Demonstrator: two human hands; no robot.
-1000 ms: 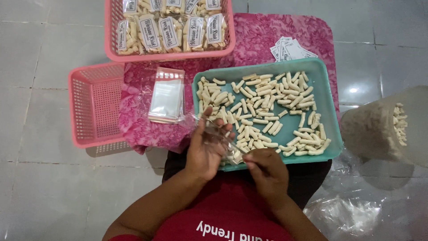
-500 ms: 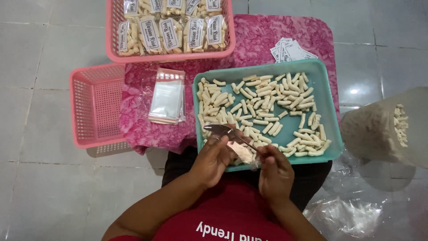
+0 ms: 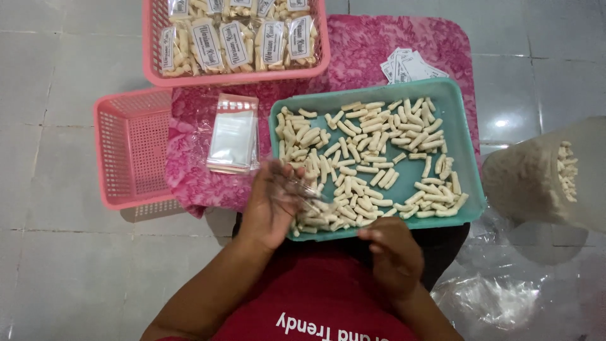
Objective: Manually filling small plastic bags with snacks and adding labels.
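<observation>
My left hand (image 3: 270, 205) is blurred with motion and holds a small clear plastic bag (image 3: 302, 189) over the front left corner of the teal tray (image 3: 464, 158). The tray holds several pale snack sticks (image 3: 366, 158) spread across it. At the tray's front edge, apart from the bag, my right hand (image 3: 390, 252) has curled fingers. Whether it holds any sticks is hidden.
A stack of empty clear bags (image 3: 233, 132) lies on the pink cloth (image 3: 379, 47) left of the tray. A pink basket (image 3: 151, 69) of filled, labelled bags stands at the back, an empty pink basket (image 3: 126, 148) at the left. Paper labels (image 3: 407, 63) lie behind the tray. A large bag of sticks (image 3: 549, 177) stands at the right.
My left hand has moved left with the clear bag. My right hand has pulled away from the bag, back to the tray's front edge.
</observation>
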